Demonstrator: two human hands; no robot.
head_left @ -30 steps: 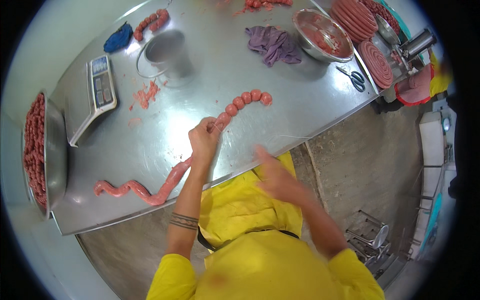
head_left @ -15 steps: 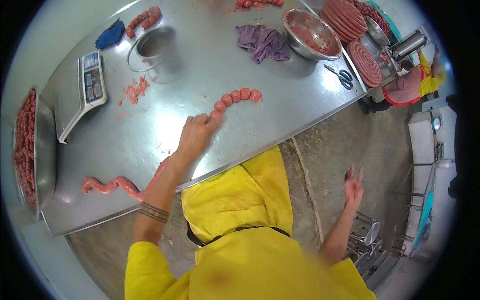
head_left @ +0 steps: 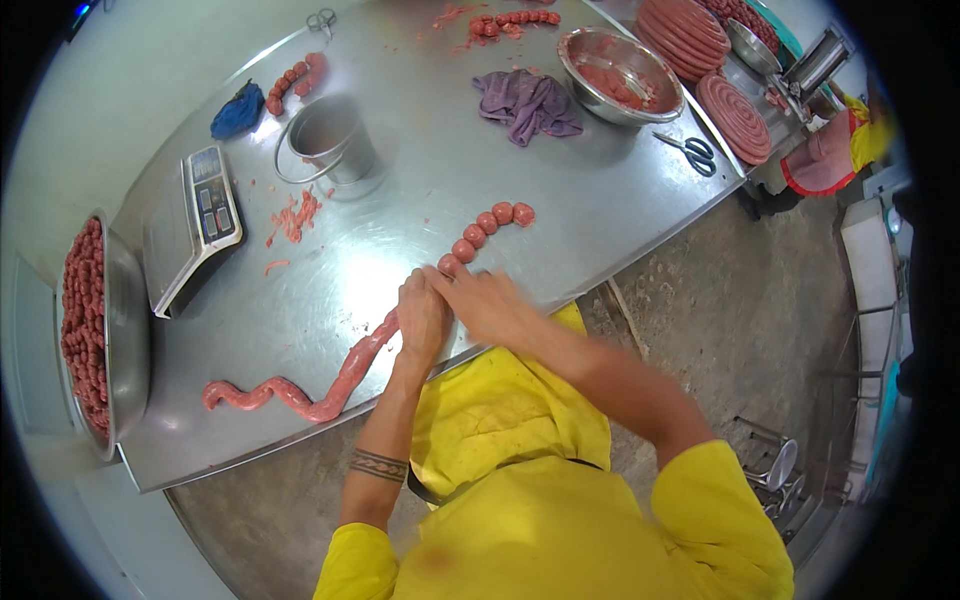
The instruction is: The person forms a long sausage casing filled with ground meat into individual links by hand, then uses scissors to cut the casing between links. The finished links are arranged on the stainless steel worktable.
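Note:
A pink sausage (head_left: 348, 378) lies along the near side of the steel table. Its left part is long and wavy, and its far end is formed into several round links (head_left: 474, 236) that curve up to the right. My left hand (head_left: 424, 316) is closed round the sausage just before the links. Right against it, my right hand (head_left: 490, 306) has its fingers pressed together at the nearest link. The fingers of both hands cover the spot between long part and links, so any string there is hidden.
On the steel table (head_left: 560, 215) stand a scale (head_left: 190, 230), a metal pail (head_left: 340, 145), a bowl with meat residue (head_left: 590, 85), a purple cloth (head_left: 525, 105) and scissors (head_left: 690, 152). A basin of linked sausages (head_left: 125, 350) is at left. A co-worker (head_left: 825, 155) stands at far right.
My right hand has come in from beside the table to the sausage, meeting my left hand. The view has shifted, so the scene sits lower and further right.

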